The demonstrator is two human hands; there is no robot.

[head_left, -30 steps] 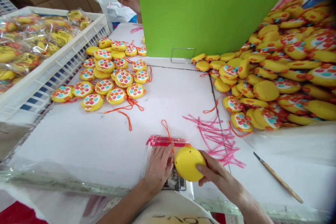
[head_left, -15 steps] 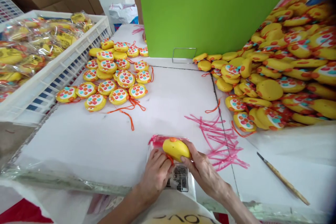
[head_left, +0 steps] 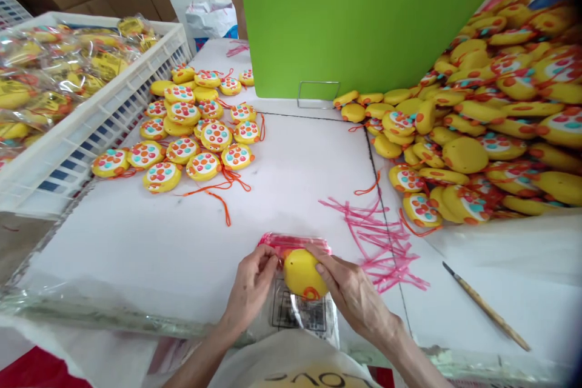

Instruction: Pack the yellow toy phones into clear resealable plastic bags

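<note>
A round yellow toy [head_left: 301,273] sits partly inside a clear plastic bag [head_left: 297,312] with a pink top strip, at the near edge of the white table [head_left: 150,242]. My right hand [head_left: 348,291] grips the toy from the right, fingers curled over it. My left hand [head_left: 250,285] pinches the bag's left edge near its mouth. A printed barcode label shows through the bag below the toy.
A pile of yellow toys [head_left: 200,133] with coloured buttons lies at the back left, and a larger heap [head_left: 491,115] at the right. A white crate [head_left: 68,133] holds bagged toys. Pink strips [head_left: 377,236] and a thin brush [head_left: 486,309] lie to the right. A green panel [head_left: 364,18] stands behind.
The toy has gone from being held above the bag to being partly inside it. My left hand moved from flat on the bag to pinching its edge. Another person's hand at the back has left view.
</note>
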